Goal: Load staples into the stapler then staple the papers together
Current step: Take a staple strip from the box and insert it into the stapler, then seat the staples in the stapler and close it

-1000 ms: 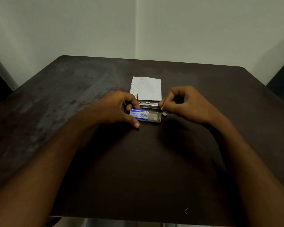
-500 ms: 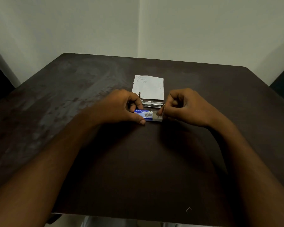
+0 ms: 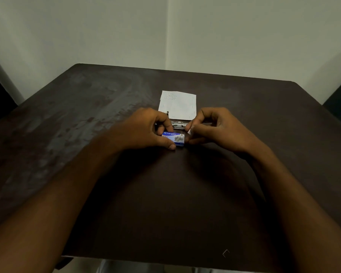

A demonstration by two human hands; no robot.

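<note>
A small blue staple box [image 3: 174, 138] lies on the dark table [image 3: 165, 194], pinched between thumb and fingers of my left hand [image 3: 148, 129]. My right hand [image 3: 211, 128] presses against the box's right end with curled fingers; the inner tray no longer shows. Just behind the box lies the metal stapler [image 3: 178, 124], mostly hidden by both hands. A white sheet of paper [image 3: 178, 105] with faint writing lies flat behind the stapler.
A single loose staple [image 3: 226, 253] lies near the table's front edge on the right. Pale walls stand behind the table, with dark furniture at the far left and right.
The box's inner tray, pulled out to the right a second ago, has slid back into the blue sleeve under my right hand. My left hand kept its hold.
</note>
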